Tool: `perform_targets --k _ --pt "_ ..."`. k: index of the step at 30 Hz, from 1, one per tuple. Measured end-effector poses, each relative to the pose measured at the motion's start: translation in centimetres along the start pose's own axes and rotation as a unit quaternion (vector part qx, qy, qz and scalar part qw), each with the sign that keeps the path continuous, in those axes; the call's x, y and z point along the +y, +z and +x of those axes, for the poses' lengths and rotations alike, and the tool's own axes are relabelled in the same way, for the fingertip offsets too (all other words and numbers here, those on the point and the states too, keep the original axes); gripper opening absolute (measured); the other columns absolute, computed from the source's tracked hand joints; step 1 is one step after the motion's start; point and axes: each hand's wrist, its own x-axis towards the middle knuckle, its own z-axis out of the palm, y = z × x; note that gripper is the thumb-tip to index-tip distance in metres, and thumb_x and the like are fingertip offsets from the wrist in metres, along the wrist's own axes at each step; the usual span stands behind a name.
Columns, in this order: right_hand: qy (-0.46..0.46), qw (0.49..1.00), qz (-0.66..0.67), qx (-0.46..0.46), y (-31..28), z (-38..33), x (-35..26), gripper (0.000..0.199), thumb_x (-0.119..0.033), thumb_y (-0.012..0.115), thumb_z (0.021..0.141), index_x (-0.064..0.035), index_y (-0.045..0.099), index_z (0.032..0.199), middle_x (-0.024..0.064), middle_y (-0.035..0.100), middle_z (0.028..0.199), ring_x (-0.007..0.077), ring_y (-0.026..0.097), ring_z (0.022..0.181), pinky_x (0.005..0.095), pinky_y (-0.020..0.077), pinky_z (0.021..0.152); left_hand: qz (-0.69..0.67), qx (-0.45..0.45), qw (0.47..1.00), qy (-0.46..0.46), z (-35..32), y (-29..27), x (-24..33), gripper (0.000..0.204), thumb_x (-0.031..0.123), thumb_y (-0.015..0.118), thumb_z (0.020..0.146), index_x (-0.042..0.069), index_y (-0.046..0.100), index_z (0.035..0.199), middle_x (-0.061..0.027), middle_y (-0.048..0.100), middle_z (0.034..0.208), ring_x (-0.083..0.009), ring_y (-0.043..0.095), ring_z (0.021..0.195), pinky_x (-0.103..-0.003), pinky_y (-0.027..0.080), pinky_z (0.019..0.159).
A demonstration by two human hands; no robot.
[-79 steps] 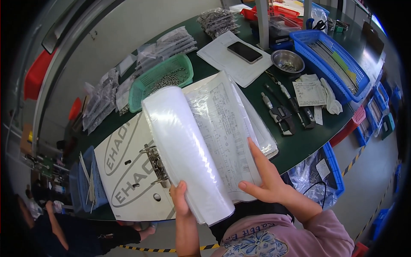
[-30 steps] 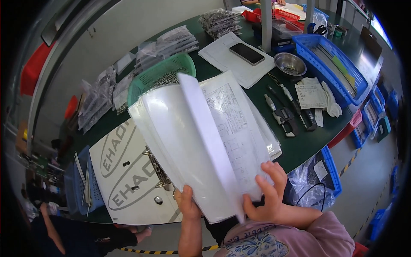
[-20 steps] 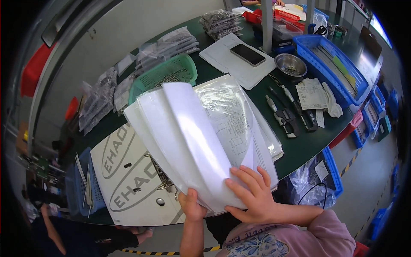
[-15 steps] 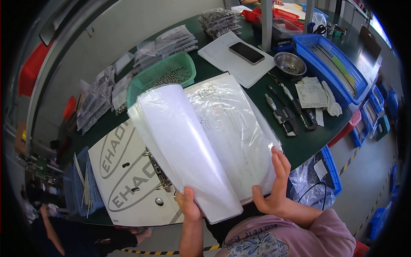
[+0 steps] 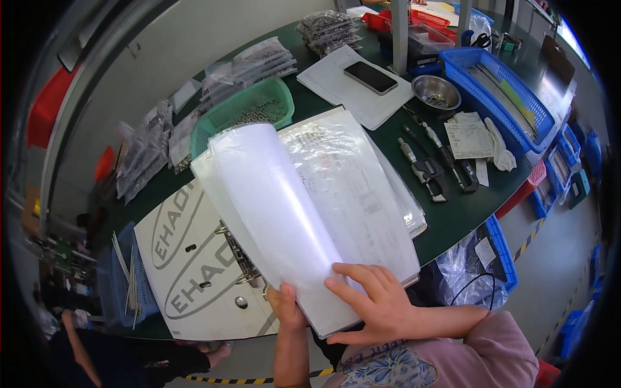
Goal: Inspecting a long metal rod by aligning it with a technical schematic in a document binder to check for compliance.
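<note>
A white ring binder (image 5: 194,258) lies open at the near edge of the green counter (image 5: 453,220), its clear plastic sleeves (image 5: 336,187) bulging upward in a glossy curve. The left hand (image 5: 288,307) pinches the lifted sleeves' lower edge; the right hand (image 5: 378,304) rests open, fingers spread flat on them.

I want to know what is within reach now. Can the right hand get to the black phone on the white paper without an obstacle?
Probably yes. The right hand rests on the binder pages, holding nothing firmly. The phone lies uncovered on the white paper beyond the binder; only the raised pages stand between, and the hand could pass over them.
</note>
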Motion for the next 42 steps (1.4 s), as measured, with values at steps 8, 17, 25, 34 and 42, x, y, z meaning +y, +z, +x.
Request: perform_targets --k 8,17,25,34,42 --pt "0.093 0.989 0.113 0.018 1.4 -2.4 2.7 0.065 -0.006 0.066 0.067 0.0034 0.036 0.124 0.0188 0.046 0.114 0.0346 0.052 0.096 0.0338 0.0448 0.08 0.004 0.018 1.0 0.003 0.0 0.4 0.2 0.042 0.015 0.062 0.076 -0.007 0.048 0.109 -0.0136 0.058 0.1 -0.02 0.058 0.088 -0.032 0.046 0.077" --pt "0.063 0.969 -0.101 0.214 -2.0 -2.4 3.2 0.056 -0.004 0.059 0.058 -0.0001 0.047 0.112 0.0196 0.043 0.118 0.0292 0.045 0.106 0.0435 0.031 0.09 0.016 0.02 0.999 0.02 -0.4 -0.6 -0.2 0.049 0.014 0.062 0.07 -0.007 0.046 0.111 -0.0149 0.058 0.1 -0.022 0.058 0.087 -0.034 0.047 0.077" --pt "0.005 0.998 -0.052 0.041 -0.4 -1.2 0.5 0.044 -0.033 0.066 0.061 -0.0116 0.058 0.098 0.0098 0.054 0.108 0.0262 0.049 0.101 0.0423 0.0282 0.091 -0.124 0.021 0.992 0.007 0.2 0.3 0.4 0.05 0.016 0.06 0.066 -0.011 0.049 0.106 -0.018 0.06 0.095 -0.0254 0.06 0.083 -0.034 0.049 0.075" --pt "-0.001 0.999 -0.015 0.031 1.3 -1.7 0.8 0.037 -0.029 0.066 0.067 -0.0116 0.06 0.099 0.0065 0.054 0.11 0.0233 0.05 0.104 0.0415 0.0238 0.097 -0.141 -0.005 0.99 0.023 0.2 -0.1 0.3 0.054 0.017 0.059 0.065 -0.012 0.047 0.109 -0.0196 0.058 0.099 -0.0276 0.059 0.088 -0.036 0.048 0.078" --pt "0.087 0.97 0.021 0.227 -0.1 -3.5 3.8 0.05 -0.012 0.06 0.062 -0.0004 0.05 0.11 0.0184 0.048 0.112 0.0308 0.046 0.101 0.0429 0.0313 0.089 -0.166 -0.006 0.986 0.021 0.3 -0.8 -0.1 0.051 0.01 0.057 0.067 -0.013 0.044 0.11 -0.0209 0.058 0.1 -0.0285 0.06 0.086 -0.037 0.049 0.077"
